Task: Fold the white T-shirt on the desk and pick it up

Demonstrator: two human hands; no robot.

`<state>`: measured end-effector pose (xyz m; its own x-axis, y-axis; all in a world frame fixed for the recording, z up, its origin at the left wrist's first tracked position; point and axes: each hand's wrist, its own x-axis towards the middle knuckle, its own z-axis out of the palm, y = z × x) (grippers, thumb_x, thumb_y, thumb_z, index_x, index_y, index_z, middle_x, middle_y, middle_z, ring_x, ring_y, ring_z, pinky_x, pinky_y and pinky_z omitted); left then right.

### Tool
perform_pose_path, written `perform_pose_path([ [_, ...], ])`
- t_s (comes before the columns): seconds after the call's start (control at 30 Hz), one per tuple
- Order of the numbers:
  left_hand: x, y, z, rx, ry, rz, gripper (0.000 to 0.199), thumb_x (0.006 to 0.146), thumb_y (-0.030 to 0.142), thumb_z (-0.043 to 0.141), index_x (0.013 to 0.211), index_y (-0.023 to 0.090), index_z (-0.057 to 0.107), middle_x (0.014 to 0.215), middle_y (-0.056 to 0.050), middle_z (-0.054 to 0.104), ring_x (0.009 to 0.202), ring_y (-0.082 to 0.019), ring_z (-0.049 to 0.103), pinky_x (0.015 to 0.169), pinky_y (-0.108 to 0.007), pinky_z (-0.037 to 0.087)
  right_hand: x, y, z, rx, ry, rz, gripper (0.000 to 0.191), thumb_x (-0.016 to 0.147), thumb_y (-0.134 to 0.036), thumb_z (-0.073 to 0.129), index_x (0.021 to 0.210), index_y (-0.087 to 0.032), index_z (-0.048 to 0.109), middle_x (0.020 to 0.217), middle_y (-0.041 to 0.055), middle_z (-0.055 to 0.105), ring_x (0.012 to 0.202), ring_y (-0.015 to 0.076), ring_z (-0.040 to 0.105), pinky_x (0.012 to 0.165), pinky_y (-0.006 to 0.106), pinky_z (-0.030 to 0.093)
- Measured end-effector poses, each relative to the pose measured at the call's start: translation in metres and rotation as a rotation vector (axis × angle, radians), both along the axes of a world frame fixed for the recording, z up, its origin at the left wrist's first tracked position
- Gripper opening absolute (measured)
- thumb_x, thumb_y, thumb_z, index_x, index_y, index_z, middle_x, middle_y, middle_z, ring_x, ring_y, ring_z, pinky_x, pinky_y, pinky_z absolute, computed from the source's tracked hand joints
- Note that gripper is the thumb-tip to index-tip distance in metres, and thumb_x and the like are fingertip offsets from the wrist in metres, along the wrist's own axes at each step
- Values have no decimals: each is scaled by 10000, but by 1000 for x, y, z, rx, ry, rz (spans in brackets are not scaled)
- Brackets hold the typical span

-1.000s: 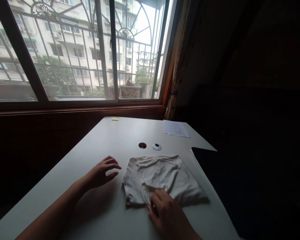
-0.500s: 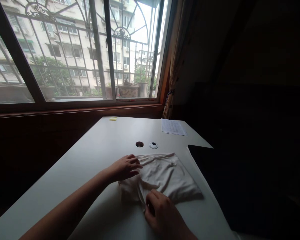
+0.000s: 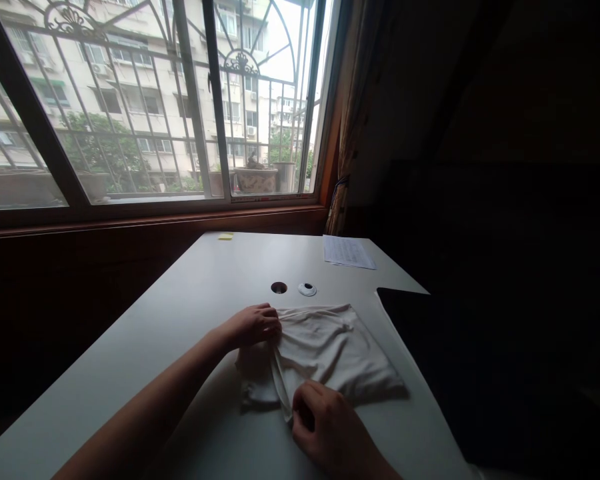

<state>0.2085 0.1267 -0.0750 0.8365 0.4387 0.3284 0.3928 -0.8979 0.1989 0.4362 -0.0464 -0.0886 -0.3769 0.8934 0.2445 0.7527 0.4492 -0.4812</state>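
A crumpled white cloth garment (image 3: 337, 350) lies on the white table (image 3: 180, 320), its kind not clear from its shape. Toward its far left corner, my left hand (image 3: 258, 325) has its fingers closed on the fabric. At the near edge my right hand (image 3: 325, 417) pinches the cloth between thumb and curled fingers. A narrow raised fold runs between the two hands. To the left of that fold, a darker, shaded flap of the garment rests on the tabletop.
Beyond the cloth are a round cable hole (image 3: 279, 288) and a white ring-shaped cover (image 3: 307, 289). Printed papers (image 3: 349, 252) and a yellow sticky note (image 3: 225, 236) lie by the far edge. A barred window (image 3: 145, 107) and a curtain (image 3: 343, 167) stand behind.
My left hand's fingers have closed on the cloth and shifted slightly away from me. A tighter raised fold now stretches between the hands. My right hand has barely moved.
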Motion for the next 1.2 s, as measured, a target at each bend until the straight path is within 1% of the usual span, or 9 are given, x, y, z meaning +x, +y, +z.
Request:
perform_pose_path([
  [0.3,-11,2,0,-35,-47,8,167,960,202,584,1078,225,700,1098,-78,698,1014,-214,611,910,-337,518,-1,-1,8,-25,72,50,163,776,-52,575,733,-209,562,734,-21,616,664,125,590,635,229,408],
  [0.37,-12,-1,1,-41,-54,13,178,932,220,624,1093,227,701,1112,-82,694,1021,-221,612,915,-345,522,-1,-1,9,-28,103,70,155,776,-60,589,743,-211,574,739,-24,619,657,120,587,626,223,406],
  [0.53,-15,-5,5,-61,-38,18,321,872,318,723,1188,268,699,1165,-77,681,1057,-245,607,904,-357,536,-3,-2,6,-28,166,115,136,802,-76,601,784,-211,602,769,-23,628,653,108,582,628,210,417],
  [0.63,-17,-3,6,-59,-23,13,286,893,341,714,1173,284,710,1164,-63,692,1067,-240,613,913,-351,535,-5,-1,1,-35,145,143,146,799,-65,614,800,-211,621,772,-22,636,675,115,595,644,209,429],
  [0.73,-19,0,5,-18,-13,6,233,926,302,674,1156,288,711,1162,-53,697,1076,-227,614,919,-341,533,-7,0,-1,-18,108,140,156,791,-56,623,799,-212,622,777,-16,635,698,129,599,652,217,442],
  [0.83,-22,2,4,16,-2,1,223,945,257,637,1158,280,699,1165,-53,691,1074,-220,609,920,-337,528,-6,1,2,58,132,91,167,798,-51,621,814,-216,604,835,7,621,788,161,603,719,248,479],
  [0.97,-24,4,2,62,23,2,199,970,212,582,1135,255,683,1150,-74,676,1045,-223,603,863,-333,532,-1,3,7,157,170,37,227,810,-69,648,972,-228,636,1018,53,629,1002,223,590,902,350,497],
  [1.13,-21,7,2,130,33,30,189,1000,200,496,933,206,673,978,-92,663,921,-226,593,814,-359,522,1,5,4,96,119,102,195,859,-133,655,1018,-244,675,1085,50,650,1064,225,586,960,372,482],
  [1.2,-18,8,2,142,15,65,202,1005,213,482,905,202,657,940,-86,650,889,-218,586,798,-351,518,1,5,2,68,107,127,218,864,-165,670,1064,-251,680,1123,49,657,1093,228,585,985,377,470],
])
